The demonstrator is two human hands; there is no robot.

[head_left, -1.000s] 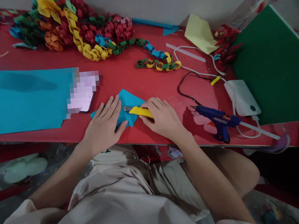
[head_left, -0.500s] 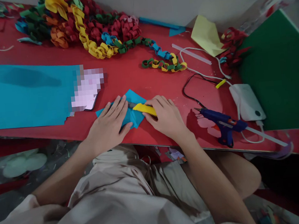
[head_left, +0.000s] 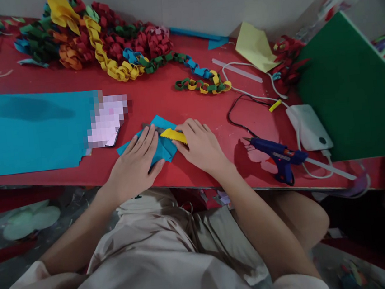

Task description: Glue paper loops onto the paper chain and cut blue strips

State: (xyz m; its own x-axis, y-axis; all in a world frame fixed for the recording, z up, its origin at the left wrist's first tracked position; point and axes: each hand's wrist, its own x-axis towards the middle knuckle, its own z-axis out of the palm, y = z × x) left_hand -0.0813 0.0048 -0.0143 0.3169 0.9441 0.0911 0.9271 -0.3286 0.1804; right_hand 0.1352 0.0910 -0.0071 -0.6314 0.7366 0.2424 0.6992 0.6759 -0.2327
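Folded blue paper (head_left: 167, 150) lies near the front edge of the red table. My left hand (head_left: 135, 157) rests flat on it, fingers stretched out and covering much of the sheet. With closed fingers, my right hand (head_left: 201, 143) grips a utility knife (head_left: 171, 135) with a yellow handle. Its grey blade points left across the paper, partly hidden by my left fingertips. Whether the blade is inside a fold, I cannot tell.
Blue sheets (head_left: 31, 132) and a phone (head_left: 108, 120), partly blurred out, lie left. Paper chains (head_left: 120, 72) are heaped behind. On the right are a blue glue gun (head_left: 275, 152), a white power bank (head_left: 309, 126), cables and a green board (head_left: 348, 97).
The view has shifted slightly to the right. My right hand and the knife have moved a little away from me over the paper. My left hand still presses down on it.
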